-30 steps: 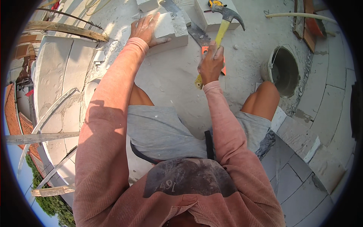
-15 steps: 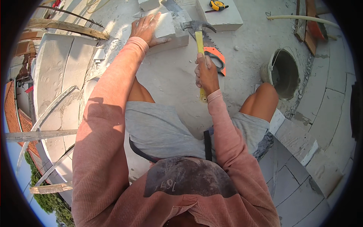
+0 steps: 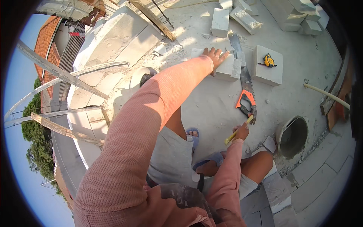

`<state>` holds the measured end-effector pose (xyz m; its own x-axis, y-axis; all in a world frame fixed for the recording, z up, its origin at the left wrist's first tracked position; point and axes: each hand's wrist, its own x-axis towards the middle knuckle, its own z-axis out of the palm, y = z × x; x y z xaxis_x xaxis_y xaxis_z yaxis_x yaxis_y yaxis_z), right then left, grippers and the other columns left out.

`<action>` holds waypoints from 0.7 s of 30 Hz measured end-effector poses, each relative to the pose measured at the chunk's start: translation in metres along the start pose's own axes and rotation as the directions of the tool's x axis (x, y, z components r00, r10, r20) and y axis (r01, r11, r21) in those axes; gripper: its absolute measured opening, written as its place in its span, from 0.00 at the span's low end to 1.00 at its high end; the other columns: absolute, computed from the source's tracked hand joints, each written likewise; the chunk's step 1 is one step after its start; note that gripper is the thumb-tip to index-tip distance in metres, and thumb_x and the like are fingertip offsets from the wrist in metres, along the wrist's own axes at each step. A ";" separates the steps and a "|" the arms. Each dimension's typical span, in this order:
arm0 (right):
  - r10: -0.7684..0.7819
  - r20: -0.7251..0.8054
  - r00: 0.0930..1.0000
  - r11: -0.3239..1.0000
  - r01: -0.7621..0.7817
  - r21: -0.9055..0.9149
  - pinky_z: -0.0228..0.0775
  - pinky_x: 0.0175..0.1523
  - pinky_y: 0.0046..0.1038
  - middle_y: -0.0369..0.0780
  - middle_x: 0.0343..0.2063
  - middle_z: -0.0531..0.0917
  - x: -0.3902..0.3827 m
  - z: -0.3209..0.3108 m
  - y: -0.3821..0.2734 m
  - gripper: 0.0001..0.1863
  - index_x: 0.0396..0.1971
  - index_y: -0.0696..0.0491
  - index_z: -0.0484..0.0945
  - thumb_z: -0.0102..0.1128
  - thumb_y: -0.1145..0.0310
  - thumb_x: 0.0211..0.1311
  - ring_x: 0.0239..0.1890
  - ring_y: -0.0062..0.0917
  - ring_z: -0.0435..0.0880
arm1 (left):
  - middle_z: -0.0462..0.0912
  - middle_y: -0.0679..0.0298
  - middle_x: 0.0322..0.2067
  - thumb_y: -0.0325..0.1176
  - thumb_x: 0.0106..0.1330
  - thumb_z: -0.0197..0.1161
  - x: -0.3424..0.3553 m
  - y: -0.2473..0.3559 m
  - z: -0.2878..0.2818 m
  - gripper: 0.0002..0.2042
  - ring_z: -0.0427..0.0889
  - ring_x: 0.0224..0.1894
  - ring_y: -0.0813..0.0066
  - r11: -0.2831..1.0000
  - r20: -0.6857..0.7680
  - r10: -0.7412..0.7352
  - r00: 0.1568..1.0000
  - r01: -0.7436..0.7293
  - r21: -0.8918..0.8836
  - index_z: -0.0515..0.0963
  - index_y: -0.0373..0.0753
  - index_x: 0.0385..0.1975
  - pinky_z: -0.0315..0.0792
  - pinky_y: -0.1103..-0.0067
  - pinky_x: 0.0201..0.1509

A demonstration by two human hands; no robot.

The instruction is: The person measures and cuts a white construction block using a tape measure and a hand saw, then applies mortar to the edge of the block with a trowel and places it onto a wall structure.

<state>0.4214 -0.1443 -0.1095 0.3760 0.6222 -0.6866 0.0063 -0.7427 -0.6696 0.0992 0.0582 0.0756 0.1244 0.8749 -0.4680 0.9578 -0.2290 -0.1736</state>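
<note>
Block stays under spread left hand; right hand, gripping hammer, drops from beside block to well apart: no contact.

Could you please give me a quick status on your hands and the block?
Left hand spread on pale block. Right hand gripping yellow-handled hammer. Orange-handled saw lying close by, hammer head near its handle.

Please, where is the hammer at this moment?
In the head view, the hammer is right of centre, in the right hand, its head close to the orange-handled saw.
</note>
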 end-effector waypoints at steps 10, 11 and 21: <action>0.010 0.359 0.933 1.000 -0.010 -0.003 0.55 0.73 0.47 0.52 0.72 0.60 -0.213 -0.048 -0.238 0.51 0.76 0.59 0.50 0.54 0.36 0.68 0.73 0.43 0.63 | 0.72 0.53 0.65 0.58 0.55 0.74 -0.174 -0.034 0.019 0.53 0.65 0.71 0.57 -0.222 0.502 -0.126 0.856 0.469 -0.855 0.54 0.39 0.75 0.65 0.64 0.70; 0.011 0.374 0.927 1.000 -0.004 -0.020 0.55 0.73 0.47 0.52 0.72 0.60 -0.235 -0.044 -0.260 0.51 0.76 0.59 0.50 0.54 0.36 0.68 0.73 0.43 0.63 | 0.74 0.53 0.64 0.57 0.58 0.72 -0.206 -0.025 0.041 0.47 0.69 0.69 0.60 -0.492 0.419 -0.029 0.907 0.352 -0.796 0.62 0.35 0.72 0.67 0.66 0.68; 0.389 0.685 0.616 0.873 -0.010 -0.487 0.62 0.71 0.39 0.56 0.70 0.62 -0.354 0.014 -0.391 0.56 0.77 0.59 0.48 0.64 0.40 0.61 0.73 0.43 0.61 | 0.80 0.54 0.57 0.56 0.68 0.63 -0.391 -0.016 -0.024 0.35 0.80 0.59 0.63 -0.958 0.443 0.151 0.884 0.240 -0.154 0.71 0.35 0.66 0.73 0.68 0.63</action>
<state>0.2730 -0.0709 0.3911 -0.4010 0.2636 -0.8773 0.4530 -0.7754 -0.4400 0.0414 -0.2702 0.2822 0.1397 0.5502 -0.8233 -0.8482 0.4954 0.1872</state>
